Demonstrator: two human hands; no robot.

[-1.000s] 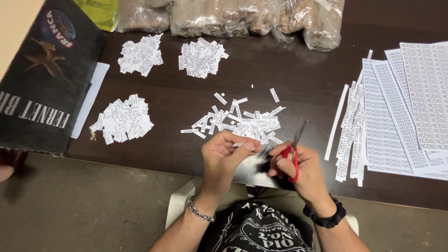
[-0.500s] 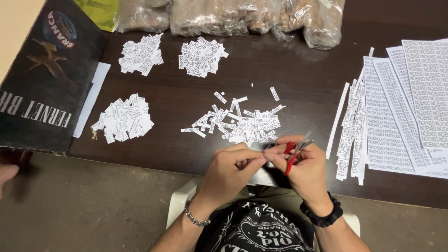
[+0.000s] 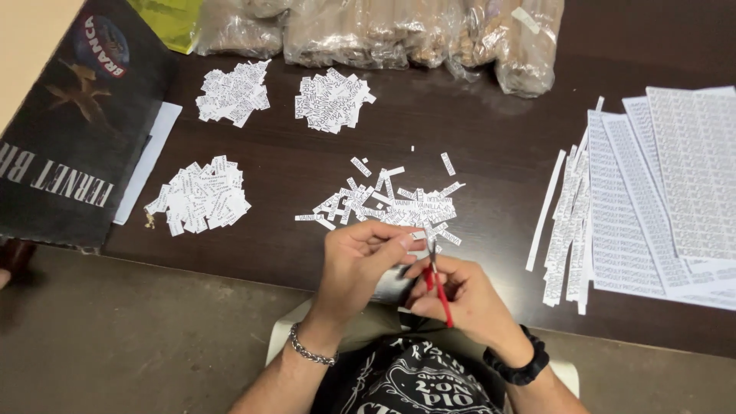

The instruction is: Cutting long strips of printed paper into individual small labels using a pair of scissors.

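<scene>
My right hand (image 3: 469, 300) grips red-handled scissors (image 3: 438, 284), blades pointing up toward the table. My left hand (image 3: 359, 264) pinches a narrow white paper strip (image 3: 414, 242) right at the scissor blades, at the near edge of the dark wooden table (image 3: 491, 146). Just beyond my hands lies a loose pile of small cut printed paper labels (image 3: 391, 203). Most of the strip is hidden between my fingers.
Three more piles of cut labels (image 3: 201, 196) (image 3: 234, 92) (image 3: 331, 100) lie to the left and back. Printed sheets and long cut strips (image 3: 644, 199) lie on the right. Clear bags of brown contents (image 3: 429, 34) line the back. A dark cardboard box (image 3: 69, 146) sits left.
The scissors have swung from pointing right-upward to pointing nearly straight up. My left hand has closed in on the blades with the strip.
</scene>
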